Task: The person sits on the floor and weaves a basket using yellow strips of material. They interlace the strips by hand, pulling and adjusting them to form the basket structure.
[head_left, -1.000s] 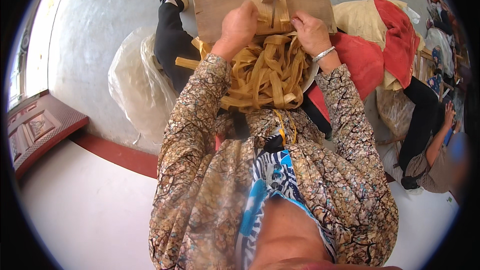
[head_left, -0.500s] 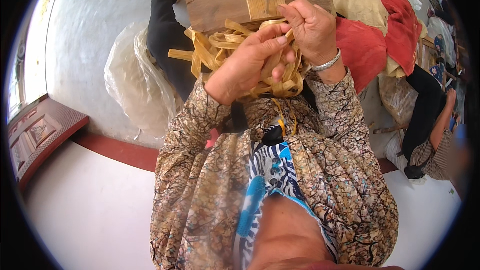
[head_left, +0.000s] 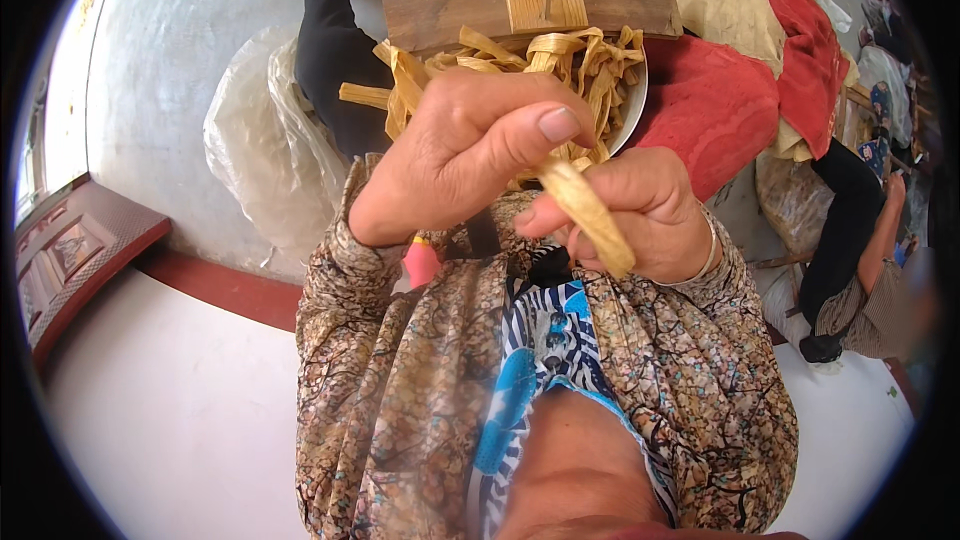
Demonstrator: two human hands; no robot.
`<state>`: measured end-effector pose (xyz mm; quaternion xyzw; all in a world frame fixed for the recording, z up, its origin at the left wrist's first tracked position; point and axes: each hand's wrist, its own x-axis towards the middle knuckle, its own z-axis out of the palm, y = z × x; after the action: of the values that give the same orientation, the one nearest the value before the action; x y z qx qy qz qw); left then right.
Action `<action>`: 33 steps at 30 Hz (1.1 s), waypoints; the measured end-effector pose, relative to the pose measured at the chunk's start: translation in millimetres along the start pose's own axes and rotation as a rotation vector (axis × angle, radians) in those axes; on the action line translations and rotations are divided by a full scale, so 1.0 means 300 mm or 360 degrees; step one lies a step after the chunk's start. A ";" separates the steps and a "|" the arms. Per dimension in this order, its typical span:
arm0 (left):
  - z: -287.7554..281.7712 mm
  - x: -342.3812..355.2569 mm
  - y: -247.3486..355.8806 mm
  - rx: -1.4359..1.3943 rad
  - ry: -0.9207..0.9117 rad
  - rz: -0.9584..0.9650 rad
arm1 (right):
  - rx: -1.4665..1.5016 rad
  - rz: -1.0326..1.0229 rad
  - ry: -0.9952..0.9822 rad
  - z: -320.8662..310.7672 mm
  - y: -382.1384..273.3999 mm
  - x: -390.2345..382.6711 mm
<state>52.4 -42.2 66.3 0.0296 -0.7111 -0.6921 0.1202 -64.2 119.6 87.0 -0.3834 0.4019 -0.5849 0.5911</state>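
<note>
Closed on a tan strip (head_left: pixel 590 215), the right hand (head_left: pixel 660 220) sits beside the curled left hand (head_left: pixel 470 145), whose hold is hidden; more strips (head_left: pixel 605 70) heap a pale-rimmed bowl (head_left: pixel 637 110) by a plain wooden board (head_left: pixel 440 0).

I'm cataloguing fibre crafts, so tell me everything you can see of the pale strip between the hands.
The pale strip is narrow, flat and yellowish tan, with a slightly glossy, fibrous look, perhaps plant material. It slants down to the right, passing in front of the fingers of the right hand, its blunt lower end free. Its upper part runs up close to the left hand, below the thumb; exactly which fingers grip it is hidden.
</note>
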 end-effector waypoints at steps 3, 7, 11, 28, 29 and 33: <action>0.086 0.004 -0.141 -0.0672 0.0002 -0.0295 | 0.0358 -0.0226 0.0343 -0.072 0.064 -0.001; 0.200 0.055 -0.231 -0.0576 0.0233 -0.0185 | -0.0688 -0.0433 0.1088 -0.211 0.216 0.075; 0.224 0.084 -0.320 -0.0811 0.0388 -0.0303 | -0.1394 -0.0478 0.1238 -0.242 0.274 0.092; 0.256 -0.008 -0.445 0.0958 0.0508 0.0458 | 0.0842 0.0396 0.1086 -0.233 0.411 -0.092; 0.256 -0.001 -0.442 0.0827 0.0527 0.0431 | 0.0908 0.0323 0.1042 -0.247 0.415 -0.086; 0.233 0.020 -0.348 0.0649 0.0426 0.0091 | 0.0688 0.0175 0.1100 -0.235 0.373 -0.042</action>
<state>18.7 20.7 -37.3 0.1246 -0.8144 -0.5205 0.2244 -86.3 136.0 -43.1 -0.0092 0.4645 -0.7178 0.5185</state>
